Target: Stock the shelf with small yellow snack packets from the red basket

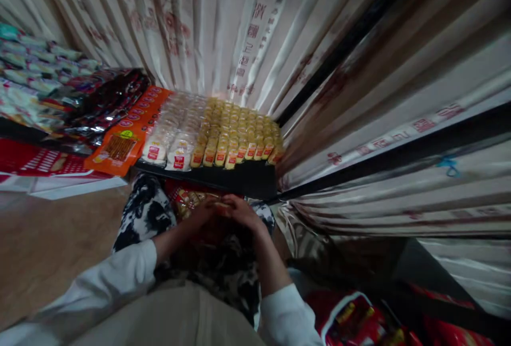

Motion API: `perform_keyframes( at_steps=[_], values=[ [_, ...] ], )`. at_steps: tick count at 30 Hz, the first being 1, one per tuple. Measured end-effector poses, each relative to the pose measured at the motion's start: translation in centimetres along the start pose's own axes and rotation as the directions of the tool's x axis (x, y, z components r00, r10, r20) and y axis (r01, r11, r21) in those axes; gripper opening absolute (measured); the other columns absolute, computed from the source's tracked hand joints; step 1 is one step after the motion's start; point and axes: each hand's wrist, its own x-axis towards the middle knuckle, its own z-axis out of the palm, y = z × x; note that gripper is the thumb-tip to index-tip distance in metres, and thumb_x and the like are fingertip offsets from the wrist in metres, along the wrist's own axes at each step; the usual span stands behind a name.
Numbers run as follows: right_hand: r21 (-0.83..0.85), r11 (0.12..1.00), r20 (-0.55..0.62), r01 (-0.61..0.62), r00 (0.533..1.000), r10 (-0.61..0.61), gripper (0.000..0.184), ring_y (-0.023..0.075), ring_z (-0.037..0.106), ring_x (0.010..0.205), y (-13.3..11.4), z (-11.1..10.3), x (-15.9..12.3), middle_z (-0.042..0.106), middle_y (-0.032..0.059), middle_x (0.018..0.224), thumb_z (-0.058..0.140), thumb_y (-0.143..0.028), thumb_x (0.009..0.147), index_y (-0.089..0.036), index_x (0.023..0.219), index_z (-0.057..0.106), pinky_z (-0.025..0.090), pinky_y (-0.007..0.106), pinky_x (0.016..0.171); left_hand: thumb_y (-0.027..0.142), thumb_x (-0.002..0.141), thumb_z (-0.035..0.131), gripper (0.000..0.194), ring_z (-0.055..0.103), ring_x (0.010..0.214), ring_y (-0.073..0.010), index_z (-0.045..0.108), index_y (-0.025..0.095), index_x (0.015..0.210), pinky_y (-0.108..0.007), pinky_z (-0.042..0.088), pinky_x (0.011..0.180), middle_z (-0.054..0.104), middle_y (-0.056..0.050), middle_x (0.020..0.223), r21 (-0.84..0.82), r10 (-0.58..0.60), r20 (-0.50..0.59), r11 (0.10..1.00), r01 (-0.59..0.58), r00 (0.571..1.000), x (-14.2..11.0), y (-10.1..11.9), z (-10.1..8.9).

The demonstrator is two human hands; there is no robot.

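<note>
My left hand (205, 212) and my right hand (242, 210) meet low between my knees, with fingers curled towards each other. A small reddish-brown thing shows at the fingertips, too dark and blurred to name. Just behind and under the hands lies a red bag (186, 199) with yellowish pieces printed on it or inside it. Above, rows of small yellow-wrapped snack packs (239, 136) stand on a black shelf (249, 178). To their left are clear-wrapped pale round packs (178, 151) with red labels.
An orange snack bag (128, 138) and dark shiny packets (112, 98) lie further left, beside many white packets (27, 69). Red and white boxes (56, 162) sit below. A pleated curtain (223, 21) hangs behind. Red bags (355, 319) are at lower right.
</note>
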Motion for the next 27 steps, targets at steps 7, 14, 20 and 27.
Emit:
perform_keyframes(
  at_steps=[7, 14, 20, 27],
  values=[
    [0.494, 0.869, -0.168, 0.028, 0.984, 0.064, 0.045, 0.0131, 0.064, 0.08, -1.1, -1.7, -1.1, 0.067, 0.0068, 0.102, 0.061, -0.026, 0.073, -0.017, 0.116, 0.053, 0.05, 0.027, 0.072, 0.019, 0.063, 0.071, 0.033, 0.061, 0.059, -0.0105, 0.056, 0.013, 0.092, -0.022, 0.047, 0.058, 0.063, 0.001, 0.069, -0.243, -0.086, 0.043, 0.965, 0.094, 0.995, -2.0, 4.0, -0.3],
    [0.665, 0.738, -0.348, 0.115, 0.922, 0.17, 0.061, 0.0151, 0.065, 0.076, -2.7, -1.9, -1.8, 0.069, 0.0032, 0.088, 0.071, -0.038, 0.064, -0.018, 0.119, 0.051, 0.051, 0.027, 0.07, 0.015, 0.071, 0.069, 0.03, 0.065, 0.064, -0.0105, 0.048, 0.015, 0.092, -0.023, 0.053, 0.064, 0.061, 0.002, 0.07, -0.363, -0.101, -0.117, 0.93, 0.052, 0.988, -2.4, 6.9, 2.1],
    [0.714, 0.681, -0.401, 0.162, 0.892, 0.207, 0.05, 0.0164, 0.065, 0.083, -2.3, -2.0, -2.2, 0.068, 0.0051, 0.095, 0.07, -0.042, 0.063, -0.018, 0.105, 0.059, 0.051, 0.026, 0.07, 0.009, 0.071, 0.064, 0.022, 0.06, 0.064, -0.0061, 0.052, 0.015, 0.088, -0.019, 0.052, 0.063, 0.057, 0.003, 0.073, -0.313, -0.027, -0.189, 0.949, -0.034, 0.982, -1.9, 8.3, 3.9],
    [0.789, 0.578, -0.425, 0.209, 0.865, 0.268, 0.046, 0.0161, 0.065, 0.082, -1.5, -2.4, -1.6, 0.068, 0.0053, 0.097, 0.069, -0.044, 0.063, -0.018, 0.098, 0.057, 0.05, 0.024, 0.066, 0.008, 0.069, 0.059, 0.025, 0.051, 0.059, -0.0051, 0.058, 0.014, 0.093, -0.015, 0.043, 0.052, 0.058, 0.002, 0.076, 0.045, 0.126, -0.162, 0.992, -0.12, 0.979, -0.3, 12.2, 5.5]
  ],
)
